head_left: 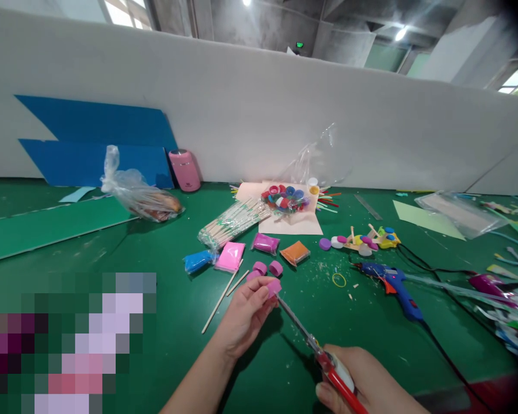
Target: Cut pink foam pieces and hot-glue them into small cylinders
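My left hand (251,310) is closed, pinching a pink bottle cap (274,287) between thumb and fingers. In my right hand (358,376) is a soldering iron (334,368) with a red and white handle and a long thin metal shaft. Its tip touches or nearly touches the cap; the exact contact is too small to tell. Just beyond my left hand, several more pink caps (275,268) sit on the green table. Two thin wooden sticks (219,302) lie to the left of that hand.
Bagged wooden sticks (233,221), blue (198,261), pink (230,256), magenta (266,243) and orange clay packets (295,253) lie ahead. Colourful caps (287,198) stand behind. A blue glue gun (392,279) with its cord is at right. A pink canister (185,171) stands by the white partition (224,115).
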A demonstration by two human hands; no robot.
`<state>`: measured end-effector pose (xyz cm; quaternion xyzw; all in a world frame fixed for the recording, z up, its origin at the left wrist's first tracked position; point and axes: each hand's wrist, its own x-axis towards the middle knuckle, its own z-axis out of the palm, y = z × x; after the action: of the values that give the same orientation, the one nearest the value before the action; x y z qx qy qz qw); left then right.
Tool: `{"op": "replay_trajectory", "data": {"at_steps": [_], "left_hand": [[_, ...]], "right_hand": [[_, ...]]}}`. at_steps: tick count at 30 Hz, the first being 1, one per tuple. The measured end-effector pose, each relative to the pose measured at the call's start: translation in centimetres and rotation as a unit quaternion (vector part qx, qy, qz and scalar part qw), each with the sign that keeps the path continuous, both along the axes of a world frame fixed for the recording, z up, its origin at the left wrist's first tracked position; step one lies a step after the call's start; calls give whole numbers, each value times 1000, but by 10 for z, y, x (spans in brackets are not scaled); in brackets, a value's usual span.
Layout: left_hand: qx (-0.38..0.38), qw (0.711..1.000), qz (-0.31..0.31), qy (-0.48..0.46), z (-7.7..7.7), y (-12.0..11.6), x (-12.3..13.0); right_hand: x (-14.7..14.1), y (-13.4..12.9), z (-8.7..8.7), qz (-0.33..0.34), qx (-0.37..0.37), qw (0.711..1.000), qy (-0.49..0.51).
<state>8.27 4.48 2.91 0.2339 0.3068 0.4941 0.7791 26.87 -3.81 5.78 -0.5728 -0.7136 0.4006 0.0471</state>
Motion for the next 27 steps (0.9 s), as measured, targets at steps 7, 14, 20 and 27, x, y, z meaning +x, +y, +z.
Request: {"op": "replay_trajectory", "data": {"at_steps": [7,14,20,27], "left_hand": [[-14,1000,4,-1,-2,1,-1],[-17,1000,4,-4,-1,1,-2],[-14,1000,-1,-3,-1,0,-2],[0,1000,2,-1,-1,3,-3]], "right_hand": [[-7,4,1,-17,13,999,-46],[-13,6,1,-46,-16,998,33],[-7,2,-8,-50,-33,993,102],[-5,3,-9,-29,-2,997,65]]}}
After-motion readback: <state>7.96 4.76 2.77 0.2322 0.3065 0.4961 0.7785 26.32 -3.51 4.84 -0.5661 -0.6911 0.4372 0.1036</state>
